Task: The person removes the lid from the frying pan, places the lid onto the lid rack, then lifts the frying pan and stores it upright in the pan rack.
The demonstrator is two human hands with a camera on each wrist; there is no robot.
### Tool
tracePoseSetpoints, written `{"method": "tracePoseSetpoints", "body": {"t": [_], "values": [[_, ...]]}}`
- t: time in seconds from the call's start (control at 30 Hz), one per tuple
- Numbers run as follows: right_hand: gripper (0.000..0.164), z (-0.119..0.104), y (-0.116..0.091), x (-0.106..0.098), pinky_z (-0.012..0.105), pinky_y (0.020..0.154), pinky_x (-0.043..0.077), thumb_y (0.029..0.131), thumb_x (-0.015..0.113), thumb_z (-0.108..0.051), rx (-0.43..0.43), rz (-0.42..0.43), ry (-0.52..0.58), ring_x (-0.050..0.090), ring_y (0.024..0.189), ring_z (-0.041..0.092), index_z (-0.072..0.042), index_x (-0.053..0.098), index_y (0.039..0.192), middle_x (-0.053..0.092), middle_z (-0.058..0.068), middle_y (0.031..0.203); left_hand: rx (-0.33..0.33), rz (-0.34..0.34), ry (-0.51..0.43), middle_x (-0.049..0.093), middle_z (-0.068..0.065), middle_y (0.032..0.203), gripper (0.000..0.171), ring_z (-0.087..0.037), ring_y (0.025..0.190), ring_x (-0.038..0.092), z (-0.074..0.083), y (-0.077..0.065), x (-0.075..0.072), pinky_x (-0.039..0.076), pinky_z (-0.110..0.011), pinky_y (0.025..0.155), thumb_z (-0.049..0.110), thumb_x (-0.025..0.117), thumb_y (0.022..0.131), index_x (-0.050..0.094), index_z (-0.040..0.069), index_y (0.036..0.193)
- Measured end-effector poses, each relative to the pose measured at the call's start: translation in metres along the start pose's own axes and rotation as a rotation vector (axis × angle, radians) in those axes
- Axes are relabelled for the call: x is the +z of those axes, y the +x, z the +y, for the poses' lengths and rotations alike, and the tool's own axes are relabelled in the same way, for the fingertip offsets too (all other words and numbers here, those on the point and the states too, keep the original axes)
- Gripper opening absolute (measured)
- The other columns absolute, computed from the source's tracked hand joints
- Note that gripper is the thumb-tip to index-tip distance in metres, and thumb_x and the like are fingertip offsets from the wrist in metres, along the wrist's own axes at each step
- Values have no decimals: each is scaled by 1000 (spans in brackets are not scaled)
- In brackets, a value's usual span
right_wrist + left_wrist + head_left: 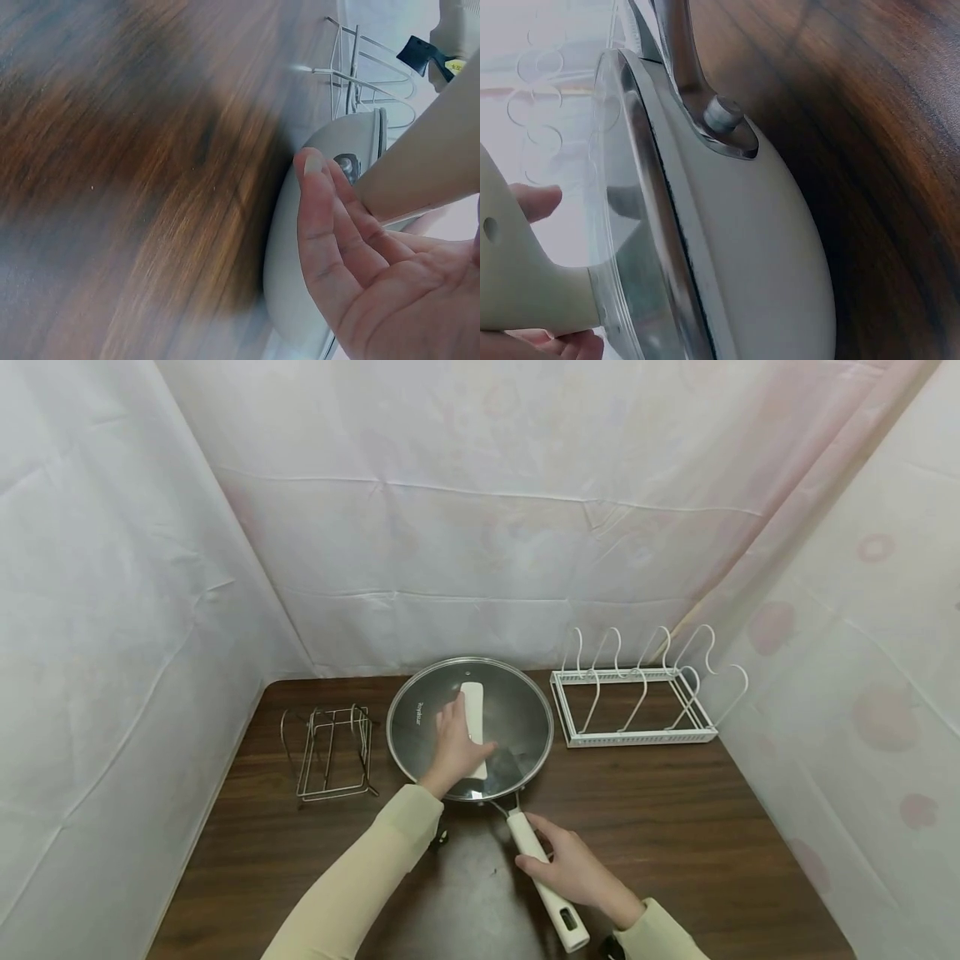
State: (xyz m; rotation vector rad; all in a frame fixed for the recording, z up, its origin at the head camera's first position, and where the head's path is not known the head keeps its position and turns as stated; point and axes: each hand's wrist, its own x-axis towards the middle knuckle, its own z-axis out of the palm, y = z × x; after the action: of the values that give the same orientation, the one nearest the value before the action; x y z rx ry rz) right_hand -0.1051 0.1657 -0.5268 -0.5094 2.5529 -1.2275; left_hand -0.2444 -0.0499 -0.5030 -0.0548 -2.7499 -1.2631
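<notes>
A frying pan (765, 247) with a cream outside sits on the dark wooden table, covered by a glass lid (517, 718) with a metal rim. My left hand (453, 743) is over the lid's cream handle (474, 710), fingers on one side and thumb on the other, gripping it. The pan's long cream handle (551, 893) points toward me and to the right. Beside it is my right hand (573, 868), thumb over the handle and fingers extended along its far side. In the right wrist view those fingers (319, 225) look straight, not curled round it.
A wire rack (330, 756) stands left of the pan. To the right, near the back curtain, is a white rack (637, 739) with several curved hoops. Pale curtains (480, 552) enclose the wooden table (675, 827) at the back and sides.
</notes>
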Motion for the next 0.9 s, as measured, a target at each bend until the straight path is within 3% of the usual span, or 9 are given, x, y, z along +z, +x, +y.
{"method": "tracePoseSetpoints", "body": {"t": [0.1, 0.27, 0.33, 0.63, 0.9], "values": [[67, -2, 0, 0, 23, 70, 57, 95, 72, -27, 15, -10, 52, 72, 94, 24, 2, 47, 150, 72, 19, 119, -11, 11, -1, 45, -21, 152, 112, -39, 135, 41, 0, 0, -1, 46, -50, 111, 18, 91, 70, 27, 5, 161], [70, -9, -2, 2, 36, 54, 60, 100, 66, -18, 111, -94, 331, 70, 71, 27, 4, 32, 157, 68, 23, 96, -6, 20, -9, 48, -22, 151, 108, -40, 132, 44, 1, 0, -5, 48, -51, 109, 12, 88, 70, 29, 4, 161], [71, -12, -3, 4, 38, 49, 59, 101, 64, -15, 144, -105, 386, 67, 65, 24, 3, 27, 159, 65, 22, 87, 2, 16, -15, 48, -23, 151, 107, -40, 132, 45, 2, 0, -6, 47, -52, 109, 10, 86, 70, 29, 2, 161], [70, -19, -7, 13, 35, 38, 52, 102, 57, -11, 158, -35, 248, 53, 46, 10, 7, 22, 160, 57, 6, 68, 7, 1, -59, 47, -23, 153, 106, -41, 133, 45, 1, -1, -8, 46, -52, 111, 7, 83, 71, 28, 0, 161], [67, -20, -8, 15, 34, 37, 51, 102, 57, -9, 159, -2, 236, 53, 46, 10, 6, 25, 159, 57, 6, 69, -8, 6, -123, 46, -21, 154, 109, -40, 124, 57, -3, -1, -6, 52, -50, 105, 3, 83, 69, 27, 2, 162]]}}
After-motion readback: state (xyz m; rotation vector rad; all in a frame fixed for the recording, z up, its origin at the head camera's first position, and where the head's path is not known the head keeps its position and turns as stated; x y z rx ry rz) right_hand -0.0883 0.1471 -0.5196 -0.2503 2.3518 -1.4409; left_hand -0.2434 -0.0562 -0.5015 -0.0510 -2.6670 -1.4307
